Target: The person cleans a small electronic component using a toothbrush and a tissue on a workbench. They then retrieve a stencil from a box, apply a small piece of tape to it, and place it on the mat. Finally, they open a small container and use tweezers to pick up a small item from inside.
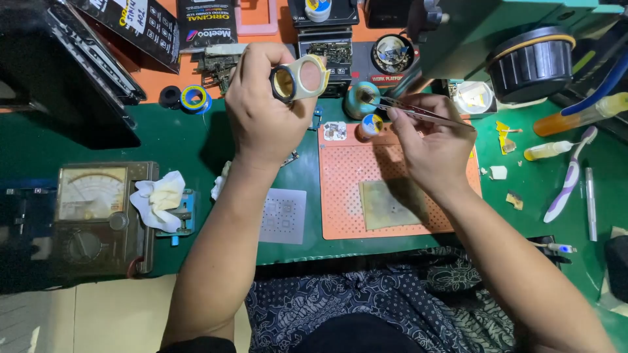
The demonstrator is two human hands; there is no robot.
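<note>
My left hand (265, 111) is raised above the green bench mat and grips two tape rolls stacked together, a pale yellowish one (307, 75) and a black-rimmed amber one (284, 84). My right hand (428, 140) holds thin metal tweezers (409, 110) whose tips point left toward the rolls. Below the tweezers a small round pot with a blue and yellow lid (371, 124) stands at the top edge of an orange perforated mat (340, 189).
A square stencil plate (282, 216) lies left of the orange mat. An analog multimeter (98, 216) and a crumpled tissue (158, 199) sit at the left. A toothbrush (570, 176), a pen (591, 202) and small bottles lie right. Microscope parts (530, 62) stand behind.
</note>
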